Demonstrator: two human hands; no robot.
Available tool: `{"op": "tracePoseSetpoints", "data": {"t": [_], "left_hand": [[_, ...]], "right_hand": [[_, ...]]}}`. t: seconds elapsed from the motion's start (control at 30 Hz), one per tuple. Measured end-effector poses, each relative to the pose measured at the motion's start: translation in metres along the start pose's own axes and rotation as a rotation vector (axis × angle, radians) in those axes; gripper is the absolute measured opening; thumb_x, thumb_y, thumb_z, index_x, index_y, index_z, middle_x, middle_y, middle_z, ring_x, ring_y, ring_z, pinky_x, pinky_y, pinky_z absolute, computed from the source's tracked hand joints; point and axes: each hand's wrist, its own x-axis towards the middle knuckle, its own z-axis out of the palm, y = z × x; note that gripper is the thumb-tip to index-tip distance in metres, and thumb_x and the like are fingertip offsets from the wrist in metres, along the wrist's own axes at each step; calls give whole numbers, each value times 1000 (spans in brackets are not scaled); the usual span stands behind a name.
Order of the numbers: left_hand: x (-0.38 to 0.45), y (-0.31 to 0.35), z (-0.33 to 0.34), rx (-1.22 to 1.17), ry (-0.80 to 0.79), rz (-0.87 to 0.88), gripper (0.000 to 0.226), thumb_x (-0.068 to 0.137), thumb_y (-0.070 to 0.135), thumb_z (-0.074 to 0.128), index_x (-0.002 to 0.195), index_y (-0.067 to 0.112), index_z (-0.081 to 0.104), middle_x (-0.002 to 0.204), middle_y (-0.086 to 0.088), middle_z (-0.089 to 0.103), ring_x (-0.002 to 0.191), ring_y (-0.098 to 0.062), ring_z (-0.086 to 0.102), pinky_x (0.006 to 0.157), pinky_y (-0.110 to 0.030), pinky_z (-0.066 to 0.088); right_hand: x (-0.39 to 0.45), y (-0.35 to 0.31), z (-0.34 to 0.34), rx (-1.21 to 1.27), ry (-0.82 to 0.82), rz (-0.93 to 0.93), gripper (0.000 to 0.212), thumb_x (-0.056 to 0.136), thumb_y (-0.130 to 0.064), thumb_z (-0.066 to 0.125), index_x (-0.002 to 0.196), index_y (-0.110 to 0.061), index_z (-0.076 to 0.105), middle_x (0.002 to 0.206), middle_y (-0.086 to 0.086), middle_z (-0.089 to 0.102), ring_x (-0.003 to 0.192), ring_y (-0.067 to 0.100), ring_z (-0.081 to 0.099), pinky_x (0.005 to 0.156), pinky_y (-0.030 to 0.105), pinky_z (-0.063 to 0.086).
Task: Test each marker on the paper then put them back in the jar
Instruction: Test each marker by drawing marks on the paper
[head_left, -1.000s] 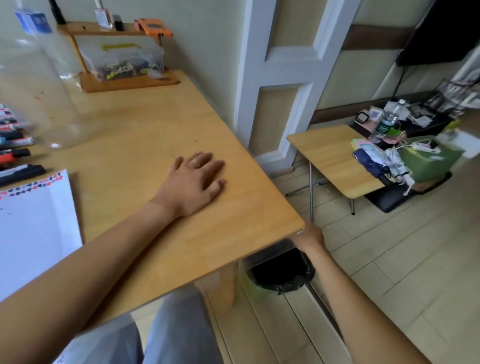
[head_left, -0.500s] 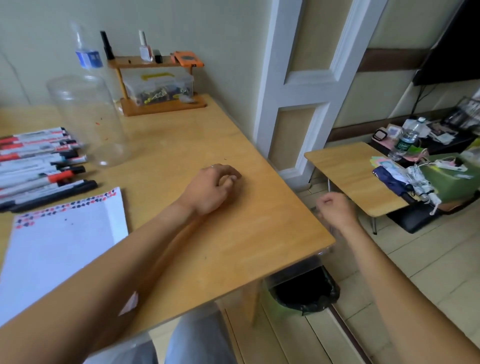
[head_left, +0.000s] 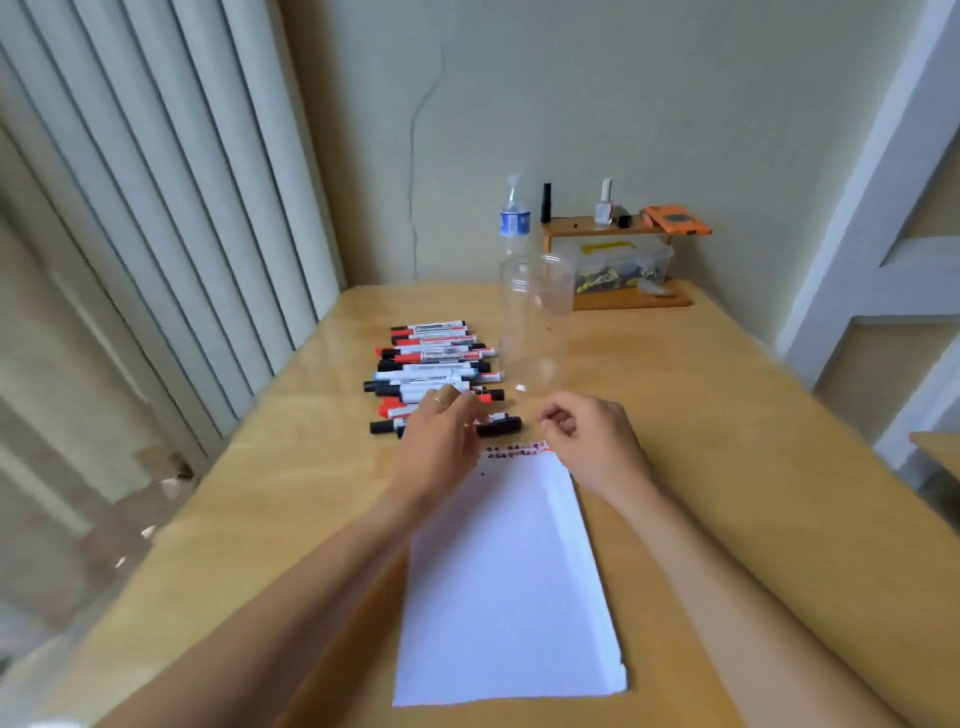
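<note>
Several markers (head_left: 434, 358) with red and black caps lie in a row on the wooden table (head_left: 727, 441), left of an upright, empty clear jar (head_left: 535, 322). A white paper sheet (head_left: 509, 587) lies in front of them, with a line of red and black test marks (head_left: 511, 451) along its far edge. My left hand (head_left: 441, 447) reaches over the nearest black marker (head_left: 498, 426), its fingers bent down onto the row; blur hides whether they grip it. My right hand (head_left: 592, 441) hovers just right of that marker's cap, fingers loosely curled and holding nothing.
A water bottle (head_left: 514, 218) stands behind the jar. A small wooden shelf (head_left: 623, 299) at the back holds a clear box, small bottles and an orange item. Vertical blinds (head_left: 156, 234) run along the table's left side; a white door frame (head_left: 872, 208) is at the right.
My view swung left from the table's right edge to the markers. Both hands moved left: the left hand onto the marker row, the right hand up from beside the table to above the paper.
</note>
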Motion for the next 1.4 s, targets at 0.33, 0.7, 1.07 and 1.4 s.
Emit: {"op": "tracePoseSetpoints", "data": {"t": [0.33,0.7,1.07,1.4], "left_hand": [[-10,-69,-5,34,-35,-1,20,86,11,71,104,20,69,106,1,62,100,-24,53,82,-38,48],[-30,-44,-38,-431,111,155,38,104,27,55,138,10,48,125,-2,49,112,-19,58,96,-28,48],[-24,-60,-16,1,-63,162,23,105,33,41,92,14,48,91,0,52,84,-22,42,76,-44,40],[-16,-51,-35,-405,-349,-51,43,110,46,32,85,18,53,79,3,58,76,-14,54,73,-40,46]], "right_hand": [[23,8,70,-175,-61,-226,18,84,-7,73,96,-17,63,98,-4,56,98,20,53,81,44,53],[12,-30,61,151,163,-260,12,84,-9,71,92,-16,65,75,-7,58,67,16,57,62,31,49],[6,-25,48,512,173,-39,51,82,-22,76,126,-23,52,116,-2,64,103,16,65,90,32,52],[8,-28,69,-378,6,-643,22,102,-30,51,100,-18,70,86,-3,58,79,24,59,68,38,51]]}}
